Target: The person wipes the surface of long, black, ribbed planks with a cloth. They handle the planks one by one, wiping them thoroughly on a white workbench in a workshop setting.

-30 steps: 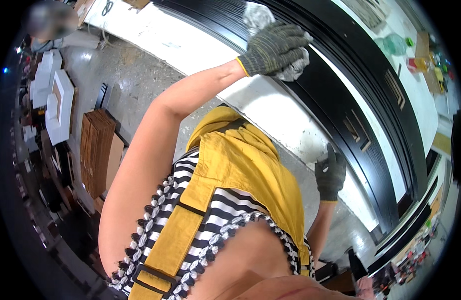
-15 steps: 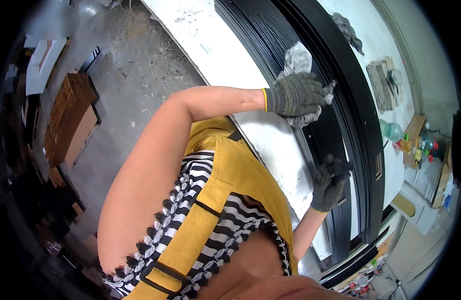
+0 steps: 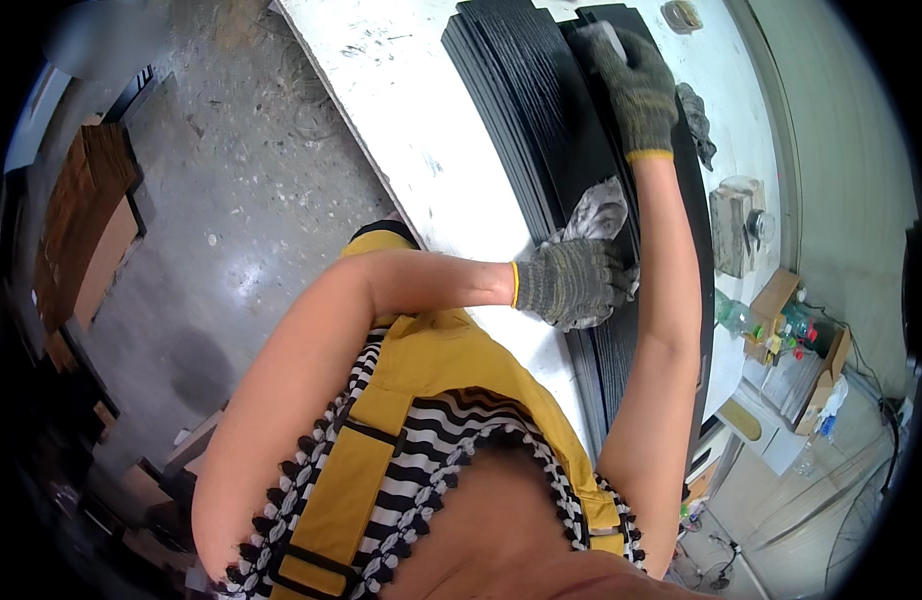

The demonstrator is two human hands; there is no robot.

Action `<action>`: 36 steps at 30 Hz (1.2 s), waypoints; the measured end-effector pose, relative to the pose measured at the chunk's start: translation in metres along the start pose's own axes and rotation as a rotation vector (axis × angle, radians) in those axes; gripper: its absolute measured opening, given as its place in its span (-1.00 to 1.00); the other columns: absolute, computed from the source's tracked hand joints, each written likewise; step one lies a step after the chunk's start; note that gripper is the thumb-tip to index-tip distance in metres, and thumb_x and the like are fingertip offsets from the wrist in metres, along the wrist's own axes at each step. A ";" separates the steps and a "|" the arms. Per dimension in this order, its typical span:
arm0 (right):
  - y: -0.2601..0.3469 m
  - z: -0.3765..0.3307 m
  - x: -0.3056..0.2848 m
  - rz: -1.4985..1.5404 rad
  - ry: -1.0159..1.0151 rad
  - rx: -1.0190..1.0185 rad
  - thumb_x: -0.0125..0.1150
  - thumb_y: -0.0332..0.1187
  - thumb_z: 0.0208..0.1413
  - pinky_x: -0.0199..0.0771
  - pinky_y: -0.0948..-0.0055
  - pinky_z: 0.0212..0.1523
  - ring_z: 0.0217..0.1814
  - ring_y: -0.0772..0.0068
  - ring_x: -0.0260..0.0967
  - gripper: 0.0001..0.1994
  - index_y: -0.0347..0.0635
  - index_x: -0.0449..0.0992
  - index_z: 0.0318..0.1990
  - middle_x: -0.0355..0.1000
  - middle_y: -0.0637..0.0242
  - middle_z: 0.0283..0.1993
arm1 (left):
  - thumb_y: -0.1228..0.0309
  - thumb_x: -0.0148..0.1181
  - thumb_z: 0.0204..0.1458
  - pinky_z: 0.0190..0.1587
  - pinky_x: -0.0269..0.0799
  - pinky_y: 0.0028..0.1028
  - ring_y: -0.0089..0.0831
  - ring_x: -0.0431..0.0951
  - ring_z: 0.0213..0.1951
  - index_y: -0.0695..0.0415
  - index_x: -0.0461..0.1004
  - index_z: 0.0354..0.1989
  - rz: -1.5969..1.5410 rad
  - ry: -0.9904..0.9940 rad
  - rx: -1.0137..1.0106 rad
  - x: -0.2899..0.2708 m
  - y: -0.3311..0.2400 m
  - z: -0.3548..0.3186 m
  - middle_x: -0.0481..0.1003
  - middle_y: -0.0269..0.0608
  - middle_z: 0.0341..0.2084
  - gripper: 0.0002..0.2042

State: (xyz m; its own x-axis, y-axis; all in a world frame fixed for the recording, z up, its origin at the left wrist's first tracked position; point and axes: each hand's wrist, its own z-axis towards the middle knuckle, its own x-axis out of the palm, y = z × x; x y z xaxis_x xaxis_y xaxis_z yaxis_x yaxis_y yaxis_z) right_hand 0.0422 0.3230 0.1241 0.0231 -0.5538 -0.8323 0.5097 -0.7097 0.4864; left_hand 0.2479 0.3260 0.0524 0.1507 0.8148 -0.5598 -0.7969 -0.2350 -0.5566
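Stained rag (image 3: 598, 208) is clamped by left hand (image 3: 573, 283) against black wood-grain panels (image 3: 529, 75); right hand (image 3: 637, 95) is placed farther along, grip unclear.

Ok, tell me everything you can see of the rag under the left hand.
The rag looks like thin cloth, pale grey with darker smudges, crumpled into loose folds. It lies on the black panels, with the gloved left hand spread across its middle and hiding that part. One end bunches out above the hand in the picture; smaller bits show below and to the right. Whether it is gripped or only pressed down, I cannot tell.
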 end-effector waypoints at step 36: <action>0.076 0.044 0.082 -0.263 0.053 -0.317 0.26 0.03 0.11 0.53 0.12 -0.19 -0.22 0.00 0.53 -0.61 -0.08 0.62 -0.12 0.56 0.08 -0.23 | 0.28 0.06 0.13 0.24 0.30 -0.28 -0.24 0.44 0.12 0.14 0.54 -0.02 -0.149 -0.147 -0.128 0.026 0.010 -0.018 0.51 -0.15 0.03 -0.69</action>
State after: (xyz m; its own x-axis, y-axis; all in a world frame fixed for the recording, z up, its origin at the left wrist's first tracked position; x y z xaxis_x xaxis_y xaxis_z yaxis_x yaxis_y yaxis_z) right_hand 0.0451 0.2043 0.1043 -0.1031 -0.3430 -0.9337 0.7433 -0.6503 0.1568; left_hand 0.2547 0.3354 0.0210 0.1669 0.9119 -0.3749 -0.6904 -0.1634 -0.7048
